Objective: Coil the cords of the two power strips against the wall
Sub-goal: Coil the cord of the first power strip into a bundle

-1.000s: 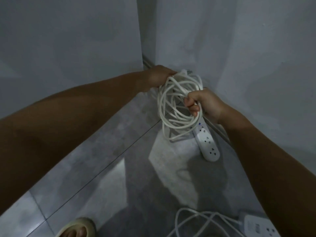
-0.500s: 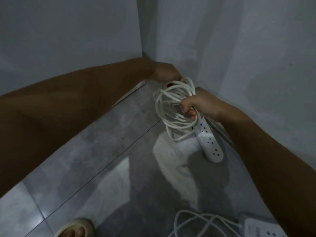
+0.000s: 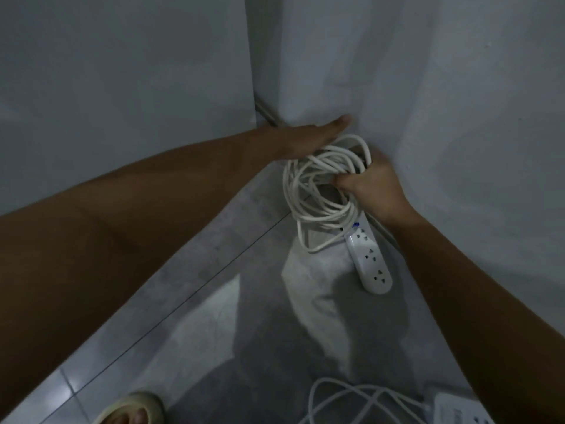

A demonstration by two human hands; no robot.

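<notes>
A white coiled cord (image 3: 308,191) hangs in loops just above the floor, close to the corner of the wall. My right hand (image 3: 371,188) grips the bundle at its right side. My left hand (image 3: 308,139) lies flat with straight fingers over the top of the coil, fingertips near the wall. The cord's white power strip (image 3: 368,258) lies on the floor along the right wall, below the coil. A second white power strip (image 3: 458,413) and its loose cord (image 3: 351,402) lie at the bottom edge.
Grey walls meet in a corner (image 3: 266,111) just behind the coil; another wall runs along the right. The floor (image 3: 214,286) is grey tile. A foot in a light sandal (image 3: 134,410) shows at the bottom left.
My left hand has let go of the coil and now lies flat over its top. My right hand has carried the bundle toward the corner and lower.
</notes>
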